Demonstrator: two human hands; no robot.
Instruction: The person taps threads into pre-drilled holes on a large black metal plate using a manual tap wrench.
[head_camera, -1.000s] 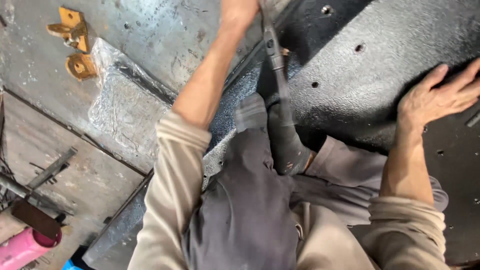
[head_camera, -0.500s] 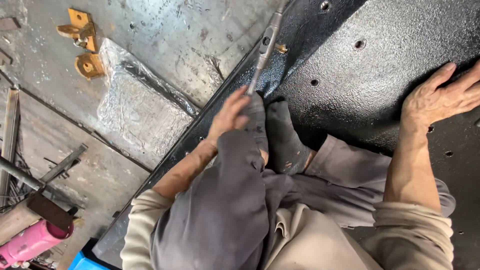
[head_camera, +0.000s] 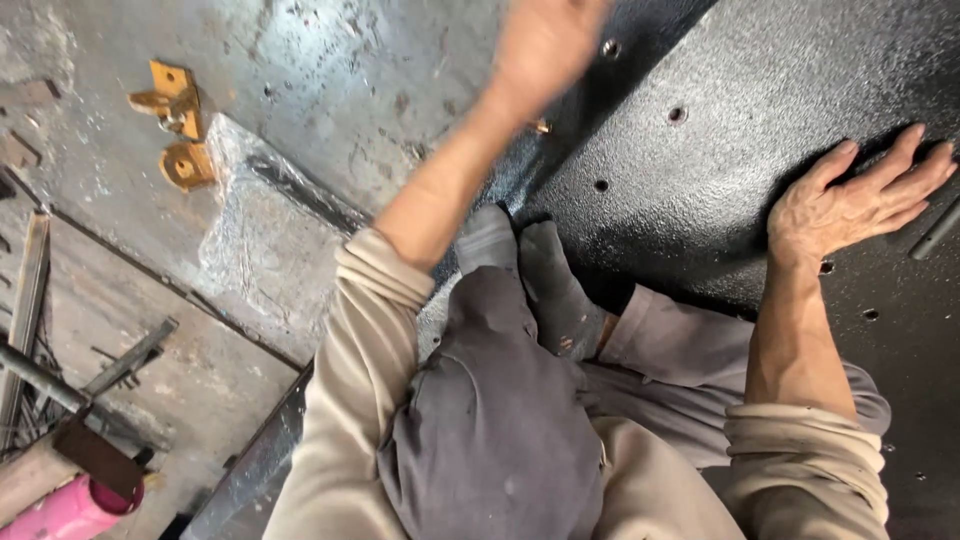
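- The right hand (head_camera: 860, 200) lay flat, fingers spread, on the black textured metal plate with drilled holes (head_camera: 740, 110), gripping nothing.
- The left hand (head_camera: 545, 45) was raised and blurred over the plate's edge; whether it held anything could not be told.
- A small brass-coloured fastener (head_camera: 541, 126) sat at that edge.
- Judgement: firm downward pressure from the flat palm would steady the plate while working the edge.
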